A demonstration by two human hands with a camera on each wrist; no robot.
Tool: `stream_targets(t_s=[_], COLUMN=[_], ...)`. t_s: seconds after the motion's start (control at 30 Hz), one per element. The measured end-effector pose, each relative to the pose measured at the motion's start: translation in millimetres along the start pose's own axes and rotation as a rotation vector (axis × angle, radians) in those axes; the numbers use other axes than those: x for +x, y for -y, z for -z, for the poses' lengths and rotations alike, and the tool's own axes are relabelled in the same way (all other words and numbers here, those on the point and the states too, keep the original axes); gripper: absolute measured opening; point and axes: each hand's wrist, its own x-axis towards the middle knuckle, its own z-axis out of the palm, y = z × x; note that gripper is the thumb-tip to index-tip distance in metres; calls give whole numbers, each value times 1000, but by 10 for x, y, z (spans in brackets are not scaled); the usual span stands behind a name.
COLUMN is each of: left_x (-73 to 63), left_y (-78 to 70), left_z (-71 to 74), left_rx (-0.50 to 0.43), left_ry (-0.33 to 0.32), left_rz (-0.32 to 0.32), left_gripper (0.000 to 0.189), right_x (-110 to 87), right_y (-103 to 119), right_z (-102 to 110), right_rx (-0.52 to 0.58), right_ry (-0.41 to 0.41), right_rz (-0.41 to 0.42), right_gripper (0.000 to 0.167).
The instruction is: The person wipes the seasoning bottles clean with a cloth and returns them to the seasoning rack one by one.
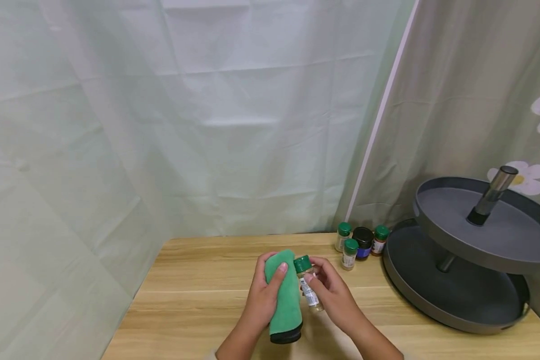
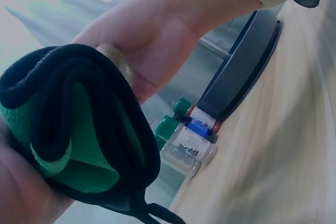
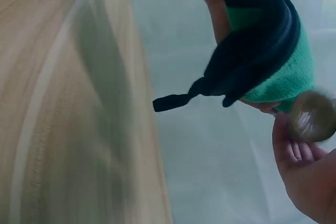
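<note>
My left hand [image 1: 262, 297] grips a folded green cloth [image 1: 285, 300] with a black edge, thumb across its front. A black loop dangles from the cloth's lower end in both wrist views. Beside it, my right hand [image 1: 334, 295] holds a small clear spice jar [image 1: 309, 289] with a green lid and a white label, tilted, between thumb and fingers. The jar's lid is right at the cloth's edge. In the right wrist view the jar's round base [image 3: 313, 116] faces the camera. Both hands are raised over the wooden table [image 1: 198, 280].
Behind my right hand stand more green-lidded jars [image 1: 349, 255] and a black-lidded jar [image 1: 362, 242] with a blue label. A dark grey two-tier round tray stand [image 1: 459, 320] occupies the right side. Pale curtains [image 1: 252, 125] hang behind the table's back edge.
</note>
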Motion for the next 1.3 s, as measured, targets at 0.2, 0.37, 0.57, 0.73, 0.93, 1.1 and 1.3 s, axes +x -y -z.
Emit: stream_targets(t_s=[0.2,0.37,0.57,0.73,0.93,1.1,1.3], left_x=[-40,-112,-157,-169,-163,-148,-115], left_y=[14,39,86,111,119,107,75], left_z=[-77,-182,-261,-307,-321,-295,-233], left_rx=[2,-16,-3,81,157,162,127], left_ry=[-28,-11,65,149,136,62,-32], left_rz=[13,19,31,27,-7,-6,33], left_gripper=[45,45,42,40,38,41,44], right_x=[-18,-36,-16,16,0,-23,-25], right_y=[-73,-95,-105,-111,-110,-110,-76], right_z=[-74,-110,-92,-32,2,-42,-65], right_rx=[9,15,40,69,-13,-5,44], right_ry=[-53,-89,-159,-240,-270,-189,-74], right_rz=[76,115,119,63,12,30,0], right_gripper=[36,34,31,34,42,37,36])
